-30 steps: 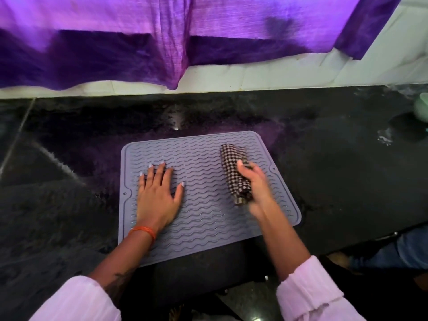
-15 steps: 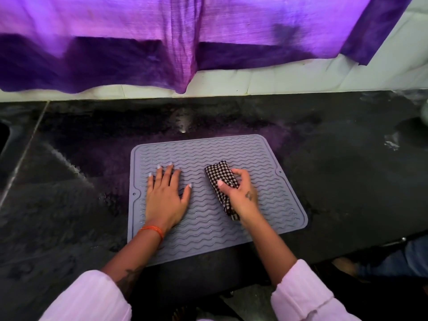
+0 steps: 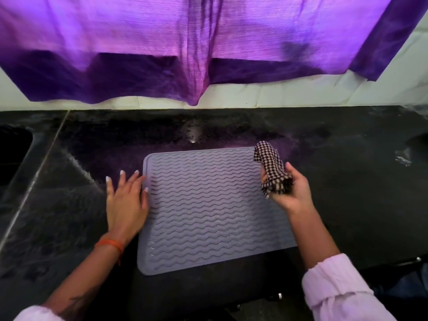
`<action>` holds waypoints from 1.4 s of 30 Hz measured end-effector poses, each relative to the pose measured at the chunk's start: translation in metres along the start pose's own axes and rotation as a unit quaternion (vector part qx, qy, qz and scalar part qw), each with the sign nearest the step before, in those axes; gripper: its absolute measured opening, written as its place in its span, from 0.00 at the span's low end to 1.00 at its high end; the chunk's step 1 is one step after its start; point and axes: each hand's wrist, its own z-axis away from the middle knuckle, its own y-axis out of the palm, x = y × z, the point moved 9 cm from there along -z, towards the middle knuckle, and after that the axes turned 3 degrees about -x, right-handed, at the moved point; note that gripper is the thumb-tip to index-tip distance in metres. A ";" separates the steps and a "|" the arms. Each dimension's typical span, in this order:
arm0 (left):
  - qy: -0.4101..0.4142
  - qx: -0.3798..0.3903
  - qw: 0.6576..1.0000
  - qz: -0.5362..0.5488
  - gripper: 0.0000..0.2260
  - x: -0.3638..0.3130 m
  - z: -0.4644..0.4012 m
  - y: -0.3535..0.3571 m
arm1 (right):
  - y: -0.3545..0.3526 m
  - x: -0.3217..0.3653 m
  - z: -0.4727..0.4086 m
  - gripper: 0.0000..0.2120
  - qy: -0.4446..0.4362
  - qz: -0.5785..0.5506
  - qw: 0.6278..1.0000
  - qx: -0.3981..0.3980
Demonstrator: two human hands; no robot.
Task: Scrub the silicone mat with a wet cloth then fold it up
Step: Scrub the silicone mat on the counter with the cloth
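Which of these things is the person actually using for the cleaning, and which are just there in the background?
In use:
- grey mat, lying flat on the counter
- checked cloth, bunched in the right hand
- left hand, flat at the mat's left edge

Just there:
- black counter
- purple curtain
- orange wristband

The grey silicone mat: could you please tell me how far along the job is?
The scrubbing may be done, though cleanliness cannot be judged. The right hand holds the bunched checked cloth off the grey wavy-ribbed silicone mat; the left hand lies flat at its left edge. The mat lies unfolded, so folding remains.
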 end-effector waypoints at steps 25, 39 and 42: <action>0.005 -0.007 1.000 -0.003 0.24 0.015 0.003 0.015 | 0.037 0.011 -0.063 0.21 -0.264 0.823 0.465 -0.192; -0.008 -0.013 1.000 -0.002 0.24 0.019 0.002 0.017 | 0.110 -0.127 -0.055 0.23 -0.258 0.835 0.484 -0.051; -0.015 -0.009 1.000 -0.005 0.25 0.020 0.002 0.017 | 0.125 -0.161 -0.052 0.24 -0.251 0.834 0.491 -0.008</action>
